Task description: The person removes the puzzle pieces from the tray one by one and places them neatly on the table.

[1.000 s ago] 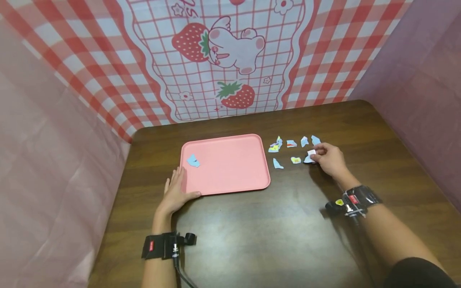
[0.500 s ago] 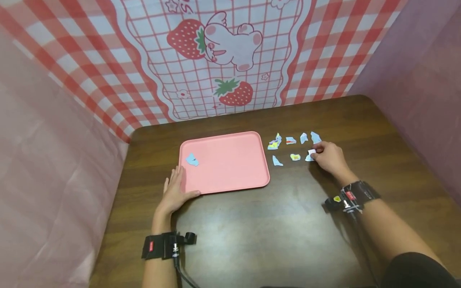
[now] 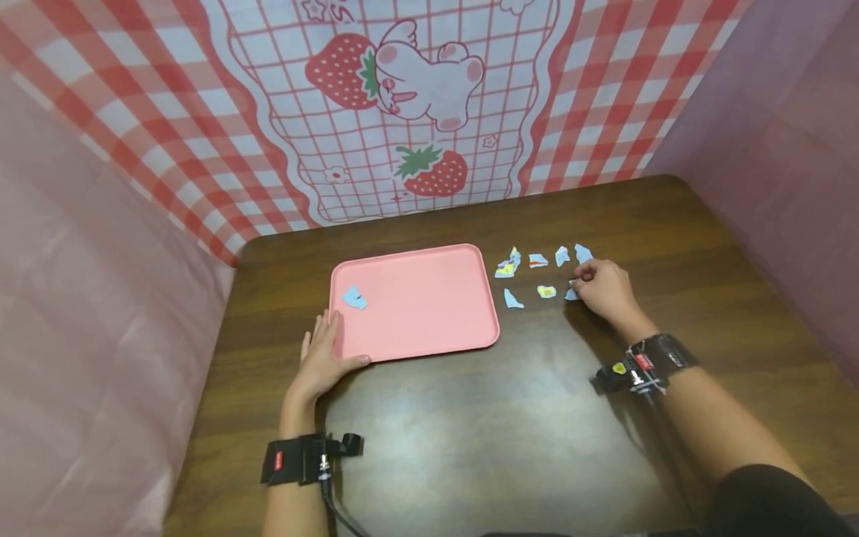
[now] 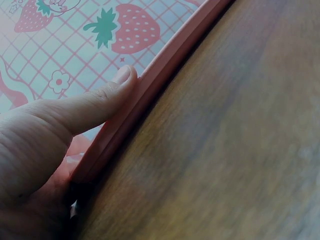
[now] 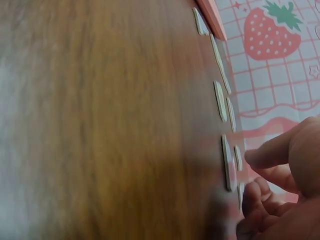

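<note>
My left hand [image 3: 323, 362] rests at the near left corner of a pink tray [image 3: 416, 321]. Its thumb [image 4: 107, 100] lies on the rim in the left wrist view. One flat light-blue piece [image 3: 355, 297] with a jagged outline, like a puzzle piece, is inside the tray on the left. At the right, my right hand [image 3: 607, 291] is beside another light-blue piece [image 3: 571, 292], partly hidden by the fingertips. The right wrist view shows that piece [image 5: 228, 162] flat on the table, with a gap between thumb and loosely curled fingers holding nothing.
Right of the tray, several irregular pieces lie in two rows on the brown table [image 3: 429, 447], among them a yellow one [image 3: 546, 291] and one with a red stripe [image 3: 537, 261]. Behind stands a strawberry-print checked cloth [image 3: 403, 89]; pink curtains [image 3: 80, 335] flank the table.
The light-blue piece, earlier pinched and tilted in my right hand, now lies on the table, let go. The left hand keeps its place on the tray; the head view has shifted slightly.
</note>
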Demonstrator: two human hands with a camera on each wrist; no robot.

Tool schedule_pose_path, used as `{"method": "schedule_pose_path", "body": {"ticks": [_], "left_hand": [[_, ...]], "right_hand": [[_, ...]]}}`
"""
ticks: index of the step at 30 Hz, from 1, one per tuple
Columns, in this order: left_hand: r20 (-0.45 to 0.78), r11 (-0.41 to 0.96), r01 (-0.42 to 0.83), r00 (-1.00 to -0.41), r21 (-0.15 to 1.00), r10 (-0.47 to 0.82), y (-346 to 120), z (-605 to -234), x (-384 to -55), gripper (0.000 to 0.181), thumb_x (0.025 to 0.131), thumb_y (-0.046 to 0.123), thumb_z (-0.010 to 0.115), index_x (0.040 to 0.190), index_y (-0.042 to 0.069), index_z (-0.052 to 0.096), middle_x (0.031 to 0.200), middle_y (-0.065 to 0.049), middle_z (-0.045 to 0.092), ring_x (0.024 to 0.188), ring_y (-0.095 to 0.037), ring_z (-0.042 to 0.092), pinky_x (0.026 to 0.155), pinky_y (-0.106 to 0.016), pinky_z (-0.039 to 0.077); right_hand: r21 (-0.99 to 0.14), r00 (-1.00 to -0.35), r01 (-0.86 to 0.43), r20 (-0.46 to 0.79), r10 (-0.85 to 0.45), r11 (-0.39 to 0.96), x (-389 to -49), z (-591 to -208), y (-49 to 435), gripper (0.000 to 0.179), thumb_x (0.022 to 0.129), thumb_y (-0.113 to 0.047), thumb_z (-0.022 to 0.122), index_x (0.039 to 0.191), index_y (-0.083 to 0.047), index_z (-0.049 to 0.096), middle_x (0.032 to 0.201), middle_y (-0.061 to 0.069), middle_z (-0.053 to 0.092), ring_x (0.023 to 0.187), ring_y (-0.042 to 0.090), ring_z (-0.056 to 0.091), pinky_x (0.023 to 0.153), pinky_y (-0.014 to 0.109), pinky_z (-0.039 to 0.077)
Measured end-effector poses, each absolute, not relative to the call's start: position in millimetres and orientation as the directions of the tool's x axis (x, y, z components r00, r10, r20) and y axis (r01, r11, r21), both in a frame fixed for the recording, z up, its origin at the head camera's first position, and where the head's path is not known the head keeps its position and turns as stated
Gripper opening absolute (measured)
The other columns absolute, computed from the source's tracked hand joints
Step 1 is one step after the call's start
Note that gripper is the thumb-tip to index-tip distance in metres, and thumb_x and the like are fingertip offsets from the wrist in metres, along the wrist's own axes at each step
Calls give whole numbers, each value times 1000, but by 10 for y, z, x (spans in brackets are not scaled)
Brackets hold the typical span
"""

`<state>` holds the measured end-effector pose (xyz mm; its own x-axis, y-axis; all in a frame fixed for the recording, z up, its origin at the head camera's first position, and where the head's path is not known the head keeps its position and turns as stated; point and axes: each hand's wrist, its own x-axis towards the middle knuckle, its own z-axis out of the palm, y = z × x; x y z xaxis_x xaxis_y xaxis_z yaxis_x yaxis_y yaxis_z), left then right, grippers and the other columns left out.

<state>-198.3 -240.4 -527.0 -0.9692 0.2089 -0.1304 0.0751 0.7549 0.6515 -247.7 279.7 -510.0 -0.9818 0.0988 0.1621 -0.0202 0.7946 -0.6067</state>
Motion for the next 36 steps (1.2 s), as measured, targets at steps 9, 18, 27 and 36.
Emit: {"method": "schedule_pose_path", "body": {"ticks": [9, 18, 27, 36], "left_hand": [[-123, 747, 74, -971, 661, 205, -2435, -5246, -1972, 120, 80, 52, 81, 161, 2, 8, 167, -21, -1, 154, -35, -7, 119, -55, -9], [-113, 751, 77, -973, 656, 199, -2458, -5185, -1985, 121, 80, 51, 81, 161, 0, 7, 167, -22, 0, 154, -35, -7, 119, -54, -9], [-112, 739, 66, -976, 671, 189, -2483, -5258, -1977, 122, 79, 51, 82, 161, 2, 6, 168, -19, 2, 154, -33, -6, 120, -53, -9], [-102, 724, 71, -976, 686, 192, -2438, -5263, -1984, 121, 79, 50, 83, 161, 2, 8, 168, -18, 4, 154, -32, -4, 120, -52, -9]], "right_hand": [[-613, -964, -60, 242, 114, 788, -2517, -5055, 2598, 9, 83, -3, 61, 85, 0, 70, 83, 15, 64, 81, 32, 58, 76, 46, 42], [-640, -970, -73, 224, 95, 765, -2568, -5060, 2398, 9, 83, -3, 63, 85, -1, 71, 79, 14, 69, 76, 33, 62, 72, 43, 44], [-666, -971, -205, 232, -62, 718, -2713, -4948, 1630, 6, 81, -4, 65, 82, -2, 70, 71, 7, 65, 67, 24, 59, 64, 35, 44], [-678, -964, -266, 179, -198, 685, -2817, -4808, 932, 6, 83, -5, 64, 82, -5, 70, 74, 5, 64, 71, 21, 59, 67, 33, 45]]}}
